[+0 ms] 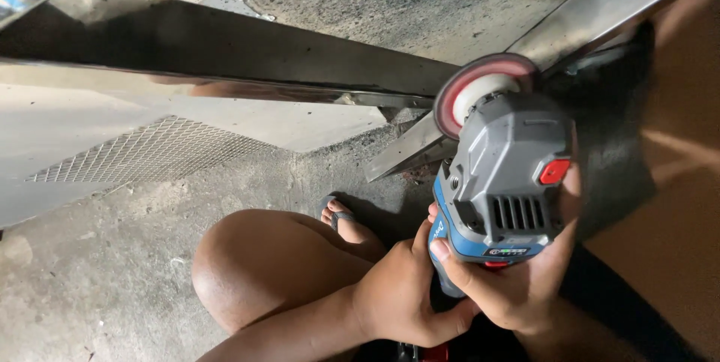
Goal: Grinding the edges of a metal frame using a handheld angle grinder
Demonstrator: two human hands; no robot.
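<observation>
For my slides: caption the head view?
Both hands hold a grinder, its disc at a steel bar.

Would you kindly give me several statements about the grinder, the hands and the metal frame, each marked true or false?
1. Both hands grip the angle grinder. True: the left hand holds its handle from below and the right hand wraps its body.
2. The disc has a green rim. False: the rim is red around a white centre.
3. The disc sits near the joint where two shiny metal bars meet. True.
4. The person wears closed boots. False: a sandal with bare toes shows.
5. The floor is wooden planking. False: it is rough grey concrete.
</observation>
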